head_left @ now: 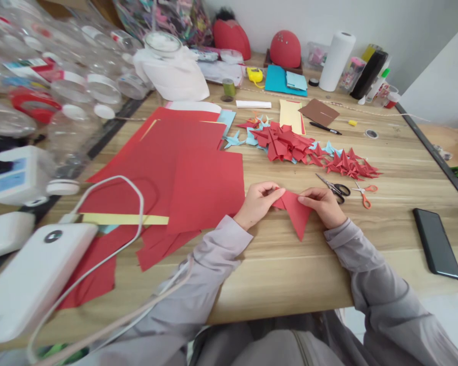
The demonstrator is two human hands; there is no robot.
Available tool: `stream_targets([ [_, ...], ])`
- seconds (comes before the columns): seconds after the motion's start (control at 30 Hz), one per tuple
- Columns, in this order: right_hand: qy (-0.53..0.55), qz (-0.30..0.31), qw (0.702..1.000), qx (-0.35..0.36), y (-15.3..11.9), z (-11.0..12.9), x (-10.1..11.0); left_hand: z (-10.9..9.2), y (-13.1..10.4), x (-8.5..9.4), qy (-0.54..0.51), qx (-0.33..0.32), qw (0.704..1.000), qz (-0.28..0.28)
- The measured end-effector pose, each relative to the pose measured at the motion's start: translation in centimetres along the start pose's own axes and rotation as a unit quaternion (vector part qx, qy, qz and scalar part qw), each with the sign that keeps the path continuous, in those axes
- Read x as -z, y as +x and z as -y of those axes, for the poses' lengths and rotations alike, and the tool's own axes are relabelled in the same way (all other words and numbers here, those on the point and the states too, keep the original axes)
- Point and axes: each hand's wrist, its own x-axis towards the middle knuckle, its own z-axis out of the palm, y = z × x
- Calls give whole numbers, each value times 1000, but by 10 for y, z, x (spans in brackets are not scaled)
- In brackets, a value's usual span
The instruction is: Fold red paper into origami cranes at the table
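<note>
A folded piece of red paper (298,219) is held between my two hands, just above the table's front half, its pointed end aimed toward me. My left hand (260,202) pinches its left side between thumb and fingers. On the right side my right hand (325,204) grips the paper's edge the same way. Large red paper sheets (209,188) lie stacked to the left of my left hand. Beyond the hands is a heap of folded red paper stars (284,143), with light blue ones (234,139) among them. Black-handled scissors (338,189) rest beside my right hand.
Orange-handled scissors (364,192) and a phone (437,243) lie to the right. A white power bank (41,279) with a looping cable (141,203) occupies the left front. Plastic bottles (70,127) crowd the left edge. Toward the back stand a white roll (336,61) and a yellow tape measure (255,75).
</note>
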Motion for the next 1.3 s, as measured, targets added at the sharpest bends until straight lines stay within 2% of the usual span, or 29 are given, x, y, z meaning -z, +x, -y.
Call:
stream_targets([
  [0.1,-46,37,998,17,-2,1,-4,1,-1,-2,1,12,1000,14],
  [0.2,-90,65,993,37,-5,1,-8,3,-1,-3,39,-10,998,40],
  [0.3,-123,82,988,49,-7,0,-10,6,1,-3,77,-41,994,65],
  [0.4,-132,83,987,46,-8,0,-11,7,2,-3,65,-30,995,76],
  [0.5,-108,62,992,31,-7,-1,-9,7,2,-4,16,11,999,51],
  [0.63,-74,16,997,28,-4,0,-7,7,3,-4,-73,58,995,-24],
  [0.77,-24,-18,999,11,-3,-1,-3,6,6,-2,-156,67,983,-75],
  [0.93,31,-46,998,-2,-2,-6,1,4,9,2,-204,73,968,-127],
  [1.03,53,-62,997,4,-2,-4,0,3,9,2,-210,74,966,-132],
  [1.1,45,-49,998,7,-2,-1,-3,2,8,1,-200,75,970,-118],
  [1.3,-62,6,997,43,-4,0,-9,6,6,-2,-150,62,984,-74],
])
